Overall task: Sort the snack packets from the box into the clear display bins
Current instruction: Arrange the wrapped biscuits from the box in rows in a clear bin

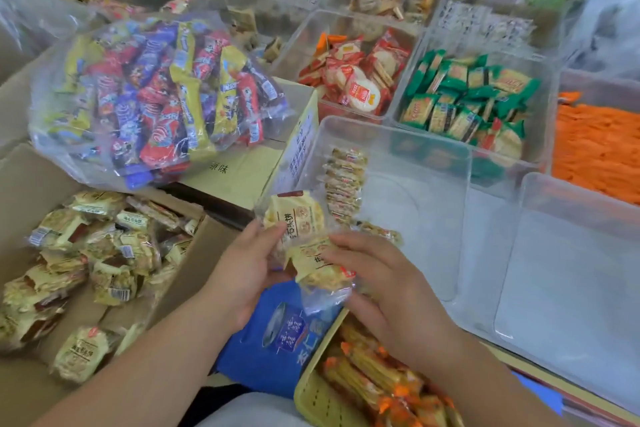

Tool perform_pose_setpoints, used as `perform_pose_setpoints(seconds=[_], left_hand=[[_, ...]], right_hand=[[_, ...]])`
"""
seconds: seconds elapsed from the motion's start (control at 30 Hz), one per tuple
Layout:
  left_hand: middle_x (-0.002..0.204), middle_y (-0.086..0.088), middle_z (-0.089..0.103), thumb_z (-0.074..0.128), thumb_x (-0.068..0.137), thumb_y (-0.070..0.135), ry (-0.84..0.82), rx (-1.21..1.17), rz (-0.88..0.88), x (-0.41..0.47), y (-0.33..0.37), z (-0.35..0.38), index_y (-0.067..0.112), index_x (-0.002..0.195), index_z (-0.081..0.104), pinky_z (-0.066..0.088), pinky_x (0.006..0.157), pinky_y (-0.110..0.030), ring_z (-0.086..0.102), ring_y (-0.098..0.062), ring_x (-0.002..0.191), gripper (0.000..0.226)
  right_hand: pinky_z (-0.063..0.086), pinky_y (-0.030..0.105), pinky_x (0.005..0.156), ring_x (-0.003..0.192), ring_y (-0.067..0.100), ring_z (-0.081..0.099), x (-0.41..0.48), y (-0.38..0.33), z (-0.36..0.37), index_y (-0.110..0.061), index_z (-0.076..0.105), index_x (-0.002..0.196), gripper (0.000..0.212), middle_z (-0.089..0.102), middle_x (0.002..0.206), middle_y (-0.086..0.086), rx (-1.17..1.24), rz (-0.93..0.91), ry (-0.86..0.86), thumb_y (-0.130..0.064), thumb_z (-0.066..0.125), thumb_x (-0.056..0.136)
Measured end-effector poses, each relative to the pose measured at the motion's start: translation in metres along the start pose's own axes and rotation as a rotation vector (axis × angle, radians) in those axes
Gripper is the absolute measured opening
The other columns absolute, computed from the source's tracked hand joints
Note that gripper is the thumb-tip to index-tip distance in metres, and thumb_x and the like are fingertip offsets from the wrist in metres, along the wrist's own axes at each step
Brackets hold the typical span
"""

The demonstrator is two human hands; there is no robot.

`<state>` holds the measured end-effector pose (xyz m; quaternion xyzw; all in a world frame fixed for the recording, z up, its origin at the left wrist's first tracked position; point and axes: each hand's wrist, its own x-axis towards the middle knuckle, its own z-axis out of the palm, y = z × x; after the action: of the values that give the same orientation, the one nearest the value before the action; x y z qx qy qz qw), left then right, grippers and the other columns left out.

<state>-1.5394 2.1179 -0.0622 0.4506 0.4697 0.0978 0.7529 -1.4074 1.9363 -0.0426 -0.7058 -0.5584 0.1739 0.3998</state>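
A: Left?
B: Box (pixel 33 172) near left, loose packets (pixel 104 253) inside. Left hand (pixel 247 265) curled round upper packet (pixel 296 215).
A: Right?
B: Right hand (pixel 393 291) pinches lower packet (pixel 320 269), touching the upper one. Both just near of clear bin (pixel 419 158); packet row (pixel 346 178) stands along its left wall.

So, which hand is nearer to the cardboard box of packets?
Left. The left hand is beside the cardboard box; the right hand is farther off, by the clear bin.
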Motion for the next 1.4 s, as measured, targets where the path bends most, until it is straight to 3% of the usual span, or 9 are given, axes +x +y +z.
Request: perform_pose_setpoints(seconds=[0.2, 0.3, 0.5, 0.7, 1.0, 1.07, 1.17, 1.3, 1.4], left_hand=[[0.118, 0.001, 0.077, 0.053, 0.106, 0.038, 0.023, 0.122, -0.048, 0.029, -0.023, -0.007, 0.031, 0.129, 0.061, 0.058, 0.087, -0.046, 0.076, -0.025, 0.102, 0.025], [0.120, 0.000, 0.076, 0.055, 0.104, 0.040, 0.034, 0.100, -0.059, 0.034, -0.030, -0.013, 0.030, 0.129, 0.061, 0.058, 0.086, -0.045, 0.075, -0.025, 0.105, 0.028], [0.118, 0.002, 0.077, 0.059, 0.098, 0.045, 0.024, 0.146, -0.029, 0.035, -0.033, -0.016, 0.034, 0.123, 0.063, 0.061, 0.082, -0.041, 0.075, -0.023, 0.105, 0.028], [0.117, 0.002, 0.077, 0.064, 0.086, 0.050, 0.002, 0.110, -0.021, 0.033, -0.037, -0.021, 0.033, 0.126, 0.062, 0.055, 0.099, -0.046, 0.074, -0.022, 0.109, 0.043], [0.116, 0.006, 0.077, 0.058, 0.099, 0.047, -0.013, 0.170, -0.029, 0.030, -0.041, -0.019, 0.040, 0.121, 0.062, 0.056, 0.096, -0.046, 0.071, -0.023, 0.112, 0.024], [0.116, 0.003, 0.077, 0.057, 0.103, 0.039, -0.008, 0.132, -0.043, 0.027, -0.036, -0.017, 0.036, 0.121, 0.064, 0.056, 0.096, -0.049, 0.070, -0.028, 0.113, 0.020], [0.119, -0.003, 0.077, 0.064, 0.096, 0.038, -0.012, 0.049, -0.040, 0.020, -0.030, -0.016, 0.029, 0.124, 0.066, 0.055, 0.099, -0.051, 0.070, -0.031, 0.114, 0.030], [0.121, -0.007, 0.076, 0.076, 0.088, 0.040, -0.055, -0.029, -0.011, 0.006, -0.019, -0.019, 0.028, 0.120, 0.072, 0.054, 0.093, -0.047, 0.072, -0.029, 0.111, 0.034], [0.122, -0.007, 0.075, 0.079, 0.085, 0.044, -0.089, -0.015, 0.037, -0.003, -0.012, -0.020, 0.031, 0.114, 0.075, 0.050, 0.101, -0.049, 0.072, -0.028, 0.113, 0.032]], right_hand=[[0.039, 0.006, 0.087, 0.109, 0.001, 0.059, -0.005, 0.055, -0.039, -0.042, 0.058, 0.125, 0.026, 0.060, 0.119, -0.024, 0.093, 0.354, 0.213, -0.039, 0.055, 0.099], [0.037, 0.003, 0.076, 0.090, -0.004, 0.054, 0.010, 0.098, -0.049, -0.032, 0.061, 0.129, 0.030, 0.061, 0.109, -0.017, -0.059, 0.525, 0.244, -0.037, 0.052, 0.100], [0.044, 0.034, 0.082, 0.103, 0.027, 0.059, 0.050, 0.152, -0.032, -0.017, 0.058, 0.133, 0.034, 0.061, 0.117, 0.007, -0.300, 0.575, 0.003, -0.034, 0.045, 0.106], [0.051, 0.040, 0.084, 0.096, 0.034, 0.063, 0.064, 0.178, -0.011, -0.015, 0.058, 0.132, 0.036, 0.065, 0.111, 0.017, -0.333, 0.629, -0.462, -0.035, 0.038, 0.109], [0.044, 0.032, 0.078, 0.081, 0.018, 0.053, 0.061, 0.180, 0.022, -0.013, 0.035, 0.155, 0.046, 0.050, 0.106, 0.008, -0.061, 0.683, -0.441, -0.022, 0.031, 0.111], [0.044, 0.032, 0.086, 0.093, 0.018, 0.056, 0.061, 0.179, 0.020, -0.016, 0.031, 0.157, 0.048, 0.052, 0.121, 0.011, -0.060, 0.696, -0.468, -0.026, 0.031, 0.111], [0.035, 0.039, 0.113, 0.138, 0.028, 0.043, 0.064, 0.173, 0.009, -0.027, 0.026, 0.159, 0.055, 0.037, 0.157, 0.010, -0.211, 0.717, -0.523, -0.038, 0.041, 0.108], [0.034, 0.038, 0.112, 0.140, 0.025, 0.039, 0.065, 0.128, -0.006, -0.028, 0.042, 0.152, 0.054, 0.047, 0.153, 0.002, -0.446, 0.571, -0.252, -0.041, 0.054, 0.101], [0.045, 0.019, 0.099, 0.122, 0.004, 0.054, 0.053, 0.068, -0.005, -0.035, 0.057, 0.136, 0.041, 0.059, 0.134, -0.018, -0.059, 0.451, 0.019, -0.047, 0.056, 0.097]])
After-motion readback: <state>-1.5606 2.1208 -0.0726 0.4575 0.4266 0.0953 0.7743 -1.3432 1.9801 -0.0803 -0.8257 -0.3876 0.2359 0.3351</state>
